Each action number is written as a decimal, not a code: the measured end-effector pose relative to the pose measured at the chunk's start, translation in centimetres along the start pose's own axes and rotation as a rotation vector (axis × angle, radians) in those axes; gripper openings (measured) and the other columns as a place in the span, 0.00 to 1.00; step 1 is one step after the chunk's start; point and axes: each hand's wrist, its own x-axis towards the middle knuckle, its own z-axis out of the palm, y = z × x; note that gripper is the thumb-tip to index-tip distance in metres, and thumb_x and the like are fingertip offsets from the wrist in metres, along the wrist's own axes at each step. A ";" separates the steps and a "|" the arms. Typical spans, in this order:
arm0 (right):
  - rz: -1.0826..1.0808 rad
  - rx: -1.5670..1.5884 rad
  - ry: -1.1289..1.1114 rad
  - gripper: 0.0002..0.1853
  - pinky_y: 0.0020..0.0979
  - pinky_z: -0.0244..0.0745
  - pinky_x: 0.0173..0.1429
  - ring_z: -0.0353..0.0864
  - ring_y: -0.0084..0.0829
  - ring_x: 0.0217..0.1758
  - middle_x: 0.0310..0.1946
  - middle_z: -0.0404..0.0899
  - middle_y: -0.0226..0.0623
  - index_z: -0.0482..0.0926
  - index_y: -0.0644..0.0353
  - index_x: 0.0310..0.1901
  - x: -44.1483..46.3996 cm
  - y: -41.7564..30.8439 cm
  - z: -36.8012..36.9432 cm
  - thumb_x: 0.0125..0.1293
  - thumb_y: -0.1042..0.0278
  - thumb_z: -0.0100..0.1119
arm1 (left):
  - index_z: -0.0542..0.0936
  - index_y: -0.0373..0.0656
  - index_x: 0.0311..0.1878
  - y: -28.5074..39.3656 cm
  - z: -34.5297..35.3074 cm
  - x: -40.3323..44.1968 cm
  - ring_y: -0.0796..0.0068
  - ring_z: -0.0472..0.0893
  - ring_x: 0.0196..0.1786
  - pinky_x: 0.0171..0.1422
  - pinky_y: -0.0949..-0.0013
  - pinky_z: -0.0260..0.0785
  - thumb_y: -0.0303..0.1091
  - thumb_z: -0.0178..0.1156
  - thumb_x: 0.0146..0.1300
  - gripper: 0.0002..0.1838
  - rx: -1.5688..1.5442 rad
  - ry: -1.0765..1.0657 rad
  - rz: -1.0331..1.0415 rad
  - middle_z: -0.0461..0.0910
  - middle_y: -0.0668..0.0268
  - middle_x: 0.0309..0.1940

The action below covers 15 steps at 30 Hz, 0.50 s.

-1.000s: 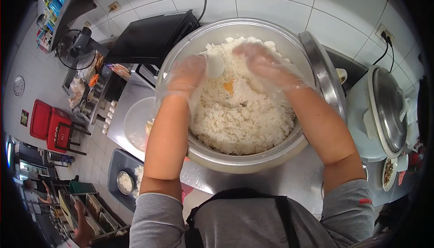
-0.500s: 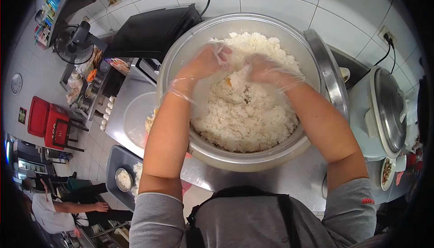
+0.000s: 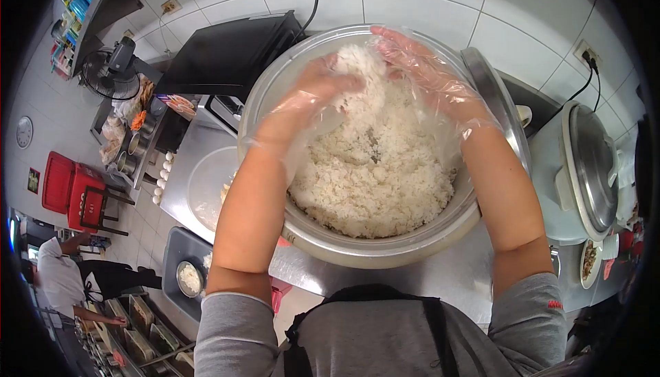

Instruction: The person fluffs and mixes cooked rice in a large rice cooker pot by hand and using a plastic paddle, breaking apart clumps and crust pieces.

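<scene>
A large round metal pot (image 3: pixel 371 256) stands before me, holding a broad heap of white cooked rice (image 3: pixel 375 188). Clear plastic gloves cover both my hands. At the far left of the pot my left hand (image 3: pixel 326 81) has its fingers curled against a raised clump of rice (image 3: pixel 363 67). My right hand (image 3: pixel 423 67) is on the clump's other side, fingers stretched out towards the far rim. Whether the right thumb touches the clump I cannot tell. A small dark gap (image 3: pixel 375 150) shows in the middle of the heap.
A metal lid (image 3: pixel 505 115) leans at the pot's right, beside a large lidded cooker (image 3: pixel 584 170). A black appliance (image 3: pixel 220 50) stands behind left. Left lie eggs (image 3: pixel 163 174) and a grey tub (image 3: pixel 184 239) with a rice bowl (image 3: pixel 189 278). Another person (image 3: pixel 58 274) is at lower left.
Both hands have come up from the heap. The left now has a clump of rice; the right has moved right and away from me, its fingers straightened. The other person has moved.
</scene>
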 end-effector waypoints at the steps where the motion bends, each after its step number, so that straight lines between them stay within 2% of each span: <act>1: 0.066 0.032 -0.030 0.46 0.41 0.65 0.67 0.74 0.38 0.61 0.61 0.73 0.45 0.72 0.53 0.64 0.4 0.3 -0.2 0.46 0.36 0.74 | 0.65 0.32 0.66 0.5 -0.5 -0.1 0.66 0.80 0.54 0.60 0.68 0.72 0.29 0.68 0.53 0.36 -0.031 0.019 -0.063 0.78 0.54 0.54; 2: 0.116 0.057 -0.045 0.47 0.41 0.65 0.68 0.73 0.37 0.61 0.62 0.71 0.46 0.69 0.56 0.66 0.3 0.7 -0.1 0.49 0.37 0.74 | 0.66 0.33 0.66 0.8 -1.0 -0.3 0.66 0.80 0.54 0.58 0.68 0.74 0.28 0.67 0.53 0.35 -0.063 0.039 -0.125 0.78 0.55 0.54; 3: 0.164 0.080 -0.060 0.48 0.41 0.64 0.69 0.72 0.36 0.61 0.64 0.69 0.47 0.66 0.59 0.68 -0.3 0.7 0.7 0.51 0.39 0.73 | 0.64 0.33 0.67 1.3 -1.7 -0.3 0.64 0.80 0.55 0.54 0.66 0.76 0.28 0.67 0.54 0.37 -0.123 -0.039 -0.113 0.76 0.54 0.56; 4: 0.212 0.105 -0.076 0.49 0.41 0.63 0.70 0.72 0.36 0.61 0.65 0.66 0.48 0.63 0.62 0.70 -0.7 0.7 1.3 0.53 0.41 0.73 | 0.63 0.33 0.66 1.7 -1.7 -0.4 0.64 0.80 0.55 0.54 0.65 0.76 0.28 0.67 0.54 0.37 -0.162 0.004 -0.107 0.75 0.54 0.56; 7: 0.194 0.158 -0.376 0.54 0.41 0.70 0.64 0.72 0.36 0.62 0.70 0.60 0.52 0.54 0.70 0.72 -0.5 0.9 1.9 0.54 0.47 0.74 | 0.61 0.31 0.67 2.2 -1.3 -1.3 0.64 0.79 0.55 0.52 0.64 0.76 0.28 0.67 0.54 0.38 -0.223 0.138 -0.084 0.75 0.54 0.56; 9: 0.245 0.158 -0.303 0.53 0.40 0.75 0.58 0.71 0.37 0.63 0.72 0.56 0.52 0.50 0.71 0.73 -0.5 1.5 2.1 0.56 0.54 0.73 | 0.59 0.29 0.68 2.2 -0.9 -1.5 0.65 0.78 0.54 0.51 0.65 0.76 0.28 0.67 0.55 0.40 -0.179 0.230 -0.066 0.74 0.54 0.55; 10: 0.269 0.162 -0.264 0.52 0.39 0.77 0.55 0.70 0.38 0.64 0.73 0.54 0.52 0.48 0.72 0.73 -0.3 1.9 2.2 0.57 0.57 0.73 | 0.57 0.28 0.69 2.0 -1.1 -1.2 0.65 0.78 0.55 0.51 0.65 0.76 0.28 0.67 0.55 0.41 -0.169 0.206 -0.081 0.74 0.53 0.56; 13: 0.208 0.128 -0.190 0.52 0.41 0.75 0.56 0.81 0.37 0.45 0.72 0.57 0.51 0.50 0.73 0.73 1.2 3.6 2.5 0.56 0.56 0.70 | 0.53 0.28 0.72 2.1 -1.2 -0.8 0.64 0.77 0.57 0.51 0.66 0.75 0.28 0.66 0.55 0.45 -0.146 0.158 -0.107 0.72 0.51 0.58; 15: 0.136 0.194 -0.171 0.48 0.40 0.78 0.51 0.80 0.38 0.48 0.73 0.56 0.51 0.50 0.74 0.72 0.9 3.8 2.4 0.57 0.62 0.67 | 0.52 0.28 0.72 2.6 -0.8 -1.3 0.64 0.77 0.57 0.52 0.65 0.75 0.27 0.66 0.55 0.45 -0.141 0.163 -0.098 0.72 0.51 0.58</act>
